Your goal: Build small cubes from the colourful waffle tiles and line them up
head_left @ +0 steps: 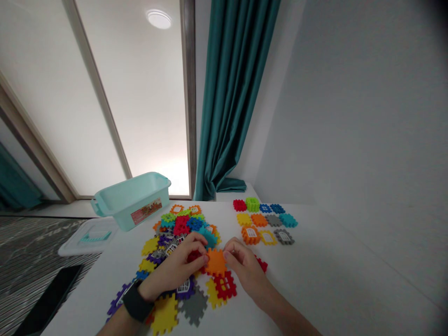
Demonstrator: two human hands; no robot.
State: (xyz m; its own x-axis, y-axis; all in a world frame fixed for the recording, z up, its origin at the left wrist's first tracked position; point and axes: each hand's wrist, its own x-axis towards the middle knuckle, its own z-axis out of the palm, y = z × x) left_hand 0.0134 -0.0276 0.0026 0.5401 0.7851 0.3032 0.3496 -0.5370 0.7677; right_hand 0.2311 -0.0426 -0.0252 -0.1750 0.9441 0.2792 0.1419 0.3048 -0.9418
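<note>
Between my two hands is an orange square building tile (216,262) with toothed edges. My right hand (241,263) pinches its right side between thumb and fingers. My left hand (185,256), with a black watch (137,301) on the wrist, has its thumb and fingertips closed at the tile's left edge. A red window tile (225,285) lies just below the orange one, overlapping a yellow tile (214,295). Beneath and around my left hand spreads a loose pile of mixed tiles, with a teal tile (209,237) near its fingertips. Another red tile (262,264) shows partly behind my right hand.
Rows of stacked tiles sorted by colour, such as the grey stack (283,236), stand at the right on the white table (329,280). At the back left is a mint plastic bin (126,205), near a clear lid (91,237). A black phone-like slab (49,301) lies at left.
</note>
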